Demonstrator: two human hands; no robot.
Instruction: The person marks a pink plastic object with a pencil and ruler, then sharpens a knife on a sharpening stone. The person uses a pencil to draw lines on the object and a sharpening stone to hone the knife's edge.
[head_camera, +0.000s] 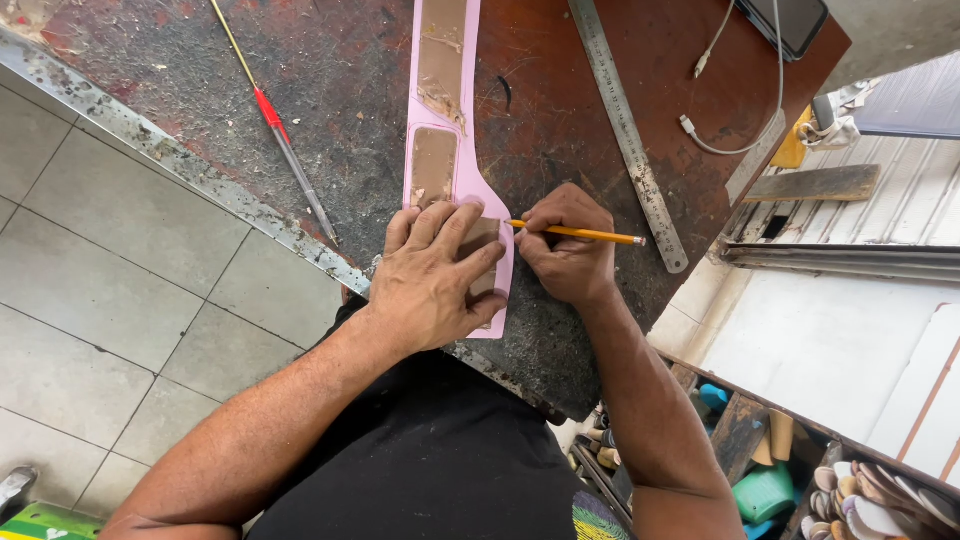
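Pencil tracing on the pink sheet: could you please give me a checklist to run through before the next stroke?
1. Left hand presses the brown template flat on the pink sheet: ok.
2. Right hand has a firm grip on the pencil: ok.
3. Pencil tip at the template's edge: ok.
4. Template fully inside the sheet: cannot tell, the hand hides it.
5. Steel ruler clear of the stroke: ok.
6. Sheet supported by the table: not ok, its near end overhangs the edge.
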